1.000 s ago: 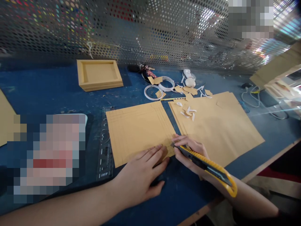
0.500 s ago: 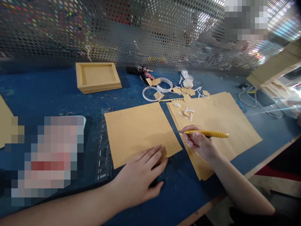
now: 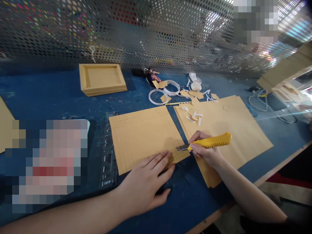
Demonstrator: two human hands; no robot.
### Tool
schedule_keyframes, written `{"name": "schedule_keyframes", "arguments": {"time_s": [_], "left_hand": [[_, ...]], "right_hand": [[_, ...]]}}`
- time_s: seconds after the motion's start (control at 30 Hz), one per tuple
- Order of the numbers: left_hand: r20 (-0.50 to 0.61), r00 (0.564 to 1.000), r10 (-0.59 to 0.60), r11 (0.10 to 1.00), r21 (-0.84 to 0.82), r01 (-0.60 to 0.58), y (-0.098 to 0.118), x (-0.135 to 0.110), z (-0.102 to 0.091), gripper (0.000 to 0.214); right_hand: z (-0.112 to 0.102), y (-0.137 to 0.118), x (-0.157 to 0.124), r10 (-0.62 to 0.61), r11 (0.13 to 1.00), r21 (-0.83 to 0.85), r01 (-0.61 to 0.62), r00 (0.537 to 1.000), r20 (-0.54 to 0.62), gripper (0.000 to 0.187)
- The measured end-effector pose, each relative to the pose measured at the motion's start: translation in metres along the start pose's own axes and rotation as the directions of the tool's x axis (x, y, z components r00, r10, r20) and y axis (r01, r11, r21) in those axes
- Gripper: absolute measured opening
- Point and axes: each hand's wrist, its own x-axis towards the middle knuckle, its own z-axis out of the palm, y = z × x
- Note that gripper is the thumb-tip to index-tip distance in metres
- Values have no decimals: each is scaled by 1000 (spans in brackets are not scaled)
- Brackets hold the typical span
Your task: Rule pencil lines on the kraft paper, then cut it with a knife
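Note:
A sheet of brown kraft paper (image 3: 138, 130) with pencil lines along its edges lies on the blue tabletop. My left hand (image 3: 148, 183) rests flat across its near edge, fingers stretched out. In my right hand (image 3: 206, 151) is a yellow utility knife (image 3: 212, 141), its blade out and pointing left over the sheet's right side, close to the ruled lines. Whether the tip touches the paper I cannot tell. Under the sheet's left edge lies a clear plastic ruler (image 3: 108, 162). A stack of larger kraft sheets (image 3: 234, 126) lies to the right, partly beneath my right hand.
Tape rolls (image 3: 158, 97), a pencil (image 3: 179, 103), paper scraps (image 3: 196, 95) and a white earbud case (image 3: 195, 86) lie behind the sheets. Further left stands a shallow brown box (image 3: 103, 78). A perforated metal screen (image 3: 151, 39) closes off the back. A blurred-out flat object (image 3: 56, 156) lies at left.
My right hand has moved down slightly and turned the utility knife, so its broad side now shows and the blade reaches further over the sheet. My left hand stays in place.

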Motion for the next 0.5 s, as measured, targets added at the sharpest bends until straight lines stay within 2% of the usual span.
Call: {"name": "schedule_keyframes", "arguments": {"time_s": [0.5], "left_hand": [[-9,1000,1,1000,-7,-1,0,-1,1,49]], "right_hand": [[0,0,0,-23,999,-50,22,1000,-19,16]]}}
